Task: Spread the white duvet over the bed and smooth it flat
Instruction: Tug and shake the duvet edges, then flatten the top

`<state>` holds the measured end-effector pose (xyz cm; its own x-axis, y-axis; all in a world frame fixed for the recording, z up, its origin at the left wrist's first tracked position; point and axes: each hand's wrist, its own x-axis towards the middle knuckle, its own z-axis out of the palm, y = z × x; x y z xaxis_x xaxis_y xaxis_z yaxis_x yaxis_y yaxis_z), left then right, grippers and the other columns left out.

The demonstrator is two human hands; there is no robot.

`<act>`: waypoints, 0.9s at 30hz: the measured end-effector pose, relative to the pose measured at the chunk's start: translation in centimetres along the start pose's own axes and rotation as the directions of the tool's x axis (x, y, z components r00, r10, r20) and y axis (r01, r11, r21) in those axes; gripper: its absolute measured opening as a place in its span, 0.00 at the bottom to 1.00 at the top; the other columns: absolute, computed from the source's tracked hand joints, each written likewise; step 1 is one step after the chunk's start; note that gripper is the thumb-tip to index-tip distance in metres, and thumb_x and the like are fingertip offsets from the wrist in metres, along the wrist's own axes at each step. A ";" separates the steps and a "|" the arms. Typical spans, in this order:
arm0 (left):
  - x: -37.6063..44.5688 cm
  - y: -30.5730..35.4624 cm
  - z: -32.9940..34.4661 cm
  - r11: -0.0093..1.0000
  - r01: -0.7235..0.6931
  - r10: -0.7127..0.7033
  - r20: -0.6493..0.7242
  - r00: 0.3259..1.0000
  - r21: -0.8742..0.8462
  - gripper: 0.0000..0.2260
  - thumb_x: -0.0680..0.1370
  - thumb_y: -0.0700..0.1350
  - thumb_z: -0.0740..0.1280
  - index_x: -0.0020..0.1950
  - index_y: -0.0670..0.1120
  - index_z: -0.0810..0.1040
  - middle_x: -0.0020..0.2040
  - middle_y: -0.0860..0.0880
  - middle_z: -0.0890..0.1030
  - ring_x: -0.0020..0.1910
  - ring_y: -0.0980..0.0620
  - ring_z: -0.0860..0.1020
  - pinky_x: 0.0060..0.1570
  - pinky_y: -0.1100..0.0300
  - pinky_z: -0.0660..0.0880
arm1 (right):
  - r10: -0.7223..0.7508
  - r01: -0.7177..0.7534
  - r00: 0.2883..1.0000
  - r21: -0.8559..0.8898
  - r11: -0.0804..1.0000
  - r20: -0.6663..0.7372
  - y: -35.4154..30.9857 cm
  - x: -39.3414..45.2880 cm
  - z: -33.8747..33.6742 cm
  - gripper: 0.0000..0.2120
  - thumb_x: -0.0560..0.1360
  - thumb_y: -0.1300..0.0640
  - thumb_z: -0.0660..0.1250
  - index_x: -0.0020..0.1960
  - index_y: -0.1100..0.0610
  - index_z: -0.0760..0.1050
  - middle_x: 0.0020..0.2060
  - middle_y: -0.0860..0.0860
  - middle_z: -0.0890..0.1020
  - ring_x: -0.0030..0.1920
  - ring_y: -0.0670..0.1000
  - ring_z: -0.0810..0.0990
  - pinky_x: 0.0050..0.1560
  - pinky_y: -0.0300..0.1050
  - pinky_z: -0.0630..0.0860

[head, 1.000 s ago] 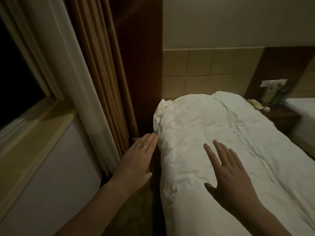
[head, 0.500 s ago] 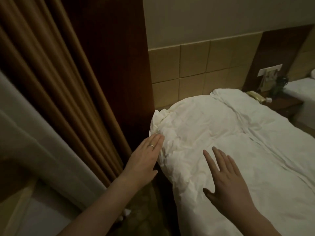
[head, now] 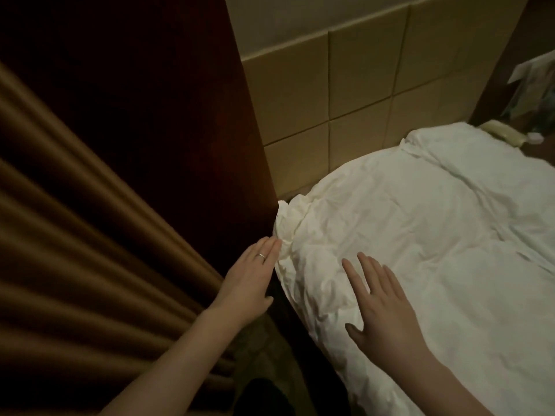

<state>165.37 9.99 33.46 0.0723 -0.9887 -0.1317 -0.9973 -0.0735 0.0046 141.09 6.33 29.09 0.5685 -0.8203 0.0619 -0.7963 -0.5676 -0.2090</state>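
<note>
Bunched corner: the duvet (head: pixel 420 250) corner lies just ahead of my left hand (head: pixel 250 279), fingers flat, touching its edge.
Right hand (head: pixel 380 307): spread flat on top, holding nothing.
Long axis: runs away right.

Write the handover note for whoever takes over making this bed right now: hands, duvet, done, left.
Left hand: open, fingers straight, fingertips at the bunched duvet corner by the dark wood panel.
Right hand: open, spread flat over the duvet; whether it presses is unclear.
Done: duvet lies spread along the bed up to the tiled wall.
Left: near corner is crumpled, surface creased, a ridge runs lengthwise. Probably tuck or flatten the corner, then smooth outward.
</note>
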 end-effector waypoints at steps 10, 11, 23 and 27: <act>26.0 -13.6 12.0 0.916 -0.402 0.383 0.267 0.884 0.015 0.45 0.76 0.51 0.70 0.80 0.47 0.41 0.81 0.51 0.45 0.79 0.53 0.44 0.72 0.63 0.38 | 0.378 -0.380 0.925 0.109 0.919 0.038 -3.9 20.7 18.3 0.51 0.52 0.51 0.81 0.73 0.60 0.69 0.69 0.63 0.72 0.68 0.63 0.73 0.68 0.56 0.59; 28.7 -14.9 14.1 0.907 -0.421 0.396 0.294 0.870 0.023 0.44 0.76 0.51 0.69 0.80 0.47 0.42 0.81 0.50 0.46 0.79 0.53 0.45 0.72 0.63 0.39 | 0.409 -0.413 0.911 0.133 0.901 0.055 -4.6 23.2 21.2 0.53 0.51 0.50 0.81 0.73 0.59 0.68 0.69 0.63 0.72 0.68 0.63 0.73 0.68 0.56 0.59; 43.5 -20.9 34.6 0.583 -0.729 0.520 0.524 0.674 0.359 0.49 0.75 0.62 0.62 0.77 0.40 0.31 0.76 0.37 0.31 0.76 0.39 0.32 0.75 0.44 0.36 | 0.764 -0.786 0.597 0.371 0.495 0.244 -9.0 41.7 48.6 0.54 0.54 0.47 0.82 0.73 0.68 0.64 0.67 0.64 0.72 0.67 0.62 0.73 0.68 0.55 0.71; 47.2 -22.1 37.4 0.438 -0.818 0.685 0.451 0.572 0.373 0.34 0.79 0.49 0.49 0.78 0.40 0.35 0.79 0.37 0.41 0.78 0.39 0.43 0.76 0.43 0.45 | 0.840 -0.788 0.519 0.468 0.400 0.155 -7.4 44.5 52.8 0.38 0.68 0.53 0.75 0.72 0.65 0.65 0.65 0.60 0.74 0.63 0.57 0.75 0.64 0.49 0.73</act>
<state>190.33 -30.13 -9.95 -0.6482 -0.5570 -0.5192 -0.5009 0.8255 -0.2602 183.22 -22.26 -18.16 -0.3419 -0.8922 -0.2952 -0.6700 0.4516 -0.5891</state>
